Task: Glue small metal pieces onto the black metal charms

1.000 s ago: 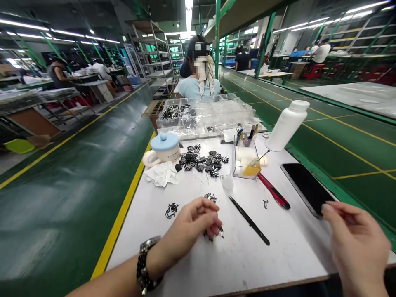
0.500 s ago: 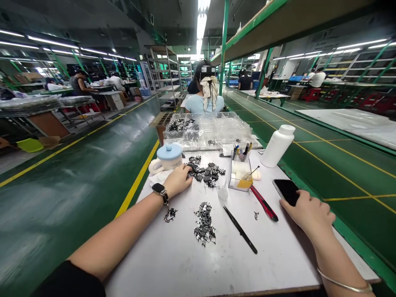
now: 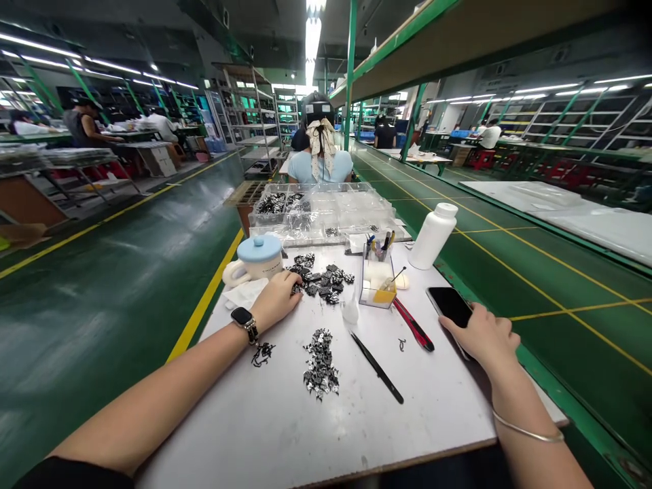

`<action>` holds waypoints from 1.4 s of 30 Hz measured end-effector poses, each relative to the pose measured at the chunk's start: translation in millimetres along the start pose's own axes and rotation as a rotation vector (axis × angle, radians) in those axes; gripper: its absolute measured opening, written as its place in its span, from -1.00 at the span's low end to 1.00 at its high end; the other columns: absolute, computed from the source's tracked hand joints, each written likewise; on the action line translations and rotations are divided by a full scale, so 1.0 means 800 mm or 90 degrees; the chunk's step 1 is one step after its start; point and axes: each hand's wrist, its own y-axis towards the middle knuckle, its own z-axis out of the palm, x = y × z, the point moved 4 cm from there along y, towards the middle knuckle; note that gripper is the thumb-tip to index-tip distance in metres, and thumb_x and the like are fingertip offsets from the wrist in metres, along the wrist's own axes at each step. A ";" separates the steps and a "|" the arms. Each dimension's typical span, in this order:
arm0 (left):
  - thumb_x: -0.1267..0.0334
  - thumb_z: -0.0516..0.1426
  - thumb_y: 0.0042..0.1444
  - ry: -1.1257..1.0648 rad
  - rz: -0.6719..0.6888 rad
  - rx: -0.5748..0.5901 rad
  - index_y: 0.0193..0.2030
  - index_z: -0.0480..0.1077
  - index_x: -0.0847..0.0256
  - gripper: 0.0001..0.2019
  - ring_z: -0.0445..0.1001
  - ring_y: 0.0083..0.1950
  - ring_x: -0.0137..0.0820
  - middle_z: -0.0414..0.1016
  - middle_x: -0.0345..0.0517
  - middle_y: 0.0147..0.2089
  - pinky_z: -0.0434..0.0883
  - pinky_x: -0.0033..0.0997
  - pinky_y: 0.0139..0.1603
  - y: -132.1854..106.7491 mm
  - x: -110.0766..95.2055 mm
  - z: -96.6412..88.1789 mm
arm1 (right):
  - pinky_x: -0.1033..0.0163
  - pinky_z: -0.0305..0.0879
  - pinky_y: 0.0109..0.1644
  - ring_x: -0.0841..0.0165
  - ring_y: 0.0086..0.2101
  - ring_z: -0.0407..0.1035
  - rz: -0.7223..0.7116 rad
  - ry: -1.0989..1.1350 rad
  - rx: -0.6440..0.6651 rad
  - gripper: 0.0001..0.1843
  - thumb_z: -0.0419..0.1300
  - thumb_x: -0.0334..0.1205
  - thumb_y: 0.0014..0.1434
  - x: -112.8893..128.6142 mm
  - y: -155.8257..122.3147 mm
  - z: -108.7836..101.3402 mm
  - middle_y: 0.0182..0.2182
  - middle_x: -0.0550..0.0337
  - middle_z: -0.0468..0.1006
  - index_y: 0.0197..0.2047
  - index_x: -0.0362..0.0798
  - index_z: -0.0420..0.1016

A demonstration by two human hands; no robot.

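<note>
- Small black-and-silver metal parts (image 3: 318, 282) lie heaped on the white table (image 3: 255, 435), touching the left hand (image 3: 278, 300); a second heap (image 3: 320, 363) lies nearer the person.
- The left forearm stretches across the table, with the fingers (image 3: 293, 288) half curled at the heap's edge; whether they pinch a part is unclear.
- The right hand (image 3: 481, 336) curls over the edge of a black phone (image 3: 448, 304); any grip is unclear.
- Black tweezers (image 3: 377, 367) lie between the second heap and the phone.

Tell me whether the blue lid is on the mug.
On: the blue lid sits on top of the white mug, covering its opening.
</note>
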 end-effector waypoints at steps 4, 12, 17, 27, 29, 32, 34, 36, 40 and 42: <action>0.22 0.06 0.18 -0.065 0.020 -0.014 -0.12 0.30 0.23 -0.82 0.37 -0.13 -0.20 0.36 0.02 -0.11 0.40 -0.12 -0.09 -0.026 -0.033 -0.018 | -0.45 -0.11 0.09 -0.35 0.13 -0.06 -0.046 0.107 -0.073 -0.05 -0.03 0.32 0.08 0.026 -0.039 -0.022 0.13 -0.44 0.16 0.26 -0.31 0.04; 0.44 0.11 0.13 -0.211 0.372 0.025 0.00 0.34 0.21 -0.72 0.45 -0.13 -0.21 0.47 0.13 -0.08 0.42 -0.28 -0.14 -0.122 -0.172 -0.040 | 0.17 0.33 0.05 0.30 -0.07 0.36 -0.464 0.594 0.398 -0.55 0.03 0.07 0.26 0.122 -0.205 -0.032 -0.10 0.11 0.46 0.14 0.09 0.19; 0.45 0.14 0.12 -0.198 0.426 0.017 0.06 0.33 0.23 -0.65 0.51 -0.19 -0.16 0.52 0.18 -0.07 0.43 -0.28 -0.22 -0.133 -0.194 -0.033 | 0.25 0.32 -0.07 0.34 -0.17 0.37 -0.314 0.852 0.501 -0.73 0.10 -0.05 0.27 0.136 -0.235 -0.020 -0.21 0.14 0.46 -0.02 0.03 0.30; 0.43 0.17 0.08 -0.312 0.417 -0.061 0.10 0.24 0.36 -0.57 0.48 -0.15 -0.22 0.48 0.16 -0.14 0.52 -0.28 -0.16 -0.138 -0.186 -0.016 | 0.28 0.23 -0.26 0.38 -0.35 0.30 -0.143 0.951 0.572 -0.75 0.21 -0.02 0.18 0.124 -0.244 0.006 -0.37 0.19 0.43 -0.20 -0.02 0.38; 0.45 0.17 0.06 -0.338 0.413 -0.057 0.09 0.25 0.36 -0.58 0.47 -0.15 -0.23 0.48 0.16 -0.15 0.52 -0.29 -0.17 -0.139 -0.183 -0.016 | 0.31 0.21 -0.27 0.41 -0.37 0.27 -0.126 0.971 0.588 -0.75 0.22 -0.02 0.17 0.126 -0.246 0.009 -0.39 0.21 0.41 -0.21 -0.01 0.37; 0.45 0.17 0.05 -0.386 0.388 -0.039 0.10 0.25 0.33 -0.56 0.46 -0.10 -0.22 0.48 0.17 -0.12 0.52 -0.28 -0.12 -0.137 -0.179 -0.017 | 0.32 0.21 -0.28 0.42 -0.37 0.26 -0.108 0.992 0.591 -0.74 0.22 -0.01 0.17 0.131 -0.248 0.013 -0.39 0.22 0.40 -0.22 0.00 0.36; 0.46 0.17 0.05 -0.435 0.363 -0.019 0.11 0.26 0.29 -0.55 0.47 -0.08 -0.24 0.48 0.14 -0.10 0.51 -0.29 -0.08 -0.134 -0.178 -0.017 | 0.32 0.21 -0.28 0.42 -0.38 0.27 -0.105 0.993 0.582 -0.74 0.20 0.00 0.18 0.135 -0.251 0.013 -0.39 0.22 0.41 -0.21 0.00 0.34; 0.49 0.16 0.03 -0.485 0.341 -0.003 0.09 0.27 0.27 -0.56 0.48 -0.07 -0.27 0.49 0.11 -0.10 0.49 -0.32 -0.05 -0.130 -0.177 -0.017 | 0.31 0.24 -0.29 0.41 -0.39 0.30 -0.113 0.980 0.562 -0.73 0.16 0.03 0.20 0.140 -0.254 0.012 -0.40 0.22 0.41 -0.20 0.02 0.32; 0.51 0.21 0.00 -0.531 0.311 0.004 0.02 0.30 0.28 -0.59 0.49 -0.06 -0.29 0.49 0.10 -0.09 0.48 -0.35 -0.02 -0.128 -0.173 -0.016 | 0.22 0.33 -0.26 0.32 -0.35 0.38 -0.177 0.890 0.452 -0.68 0.07 0.10 0.23 0.136 -0.243 0.003 -0.38 0.17 0.47 -0.17 0.02 0.34; 0.50 0.24 -0.02 -0.530 0.307 0.002 0.00 0.30 0.29 -0.59 0.49 -0.05 -0.29 0.49 0.10 -0.09 0.47 -0.36 -0.01 -0.130 -0.170 -0.016 | 0.14 0.34 -0.13 0.26 -0.26 0.40 -0.214 0.782 0.300 -0.69 0.08 0.06 0.22 0.116 -0.214 -0.009 -0.29 0.10 0.51 -0.16 0.01 0.38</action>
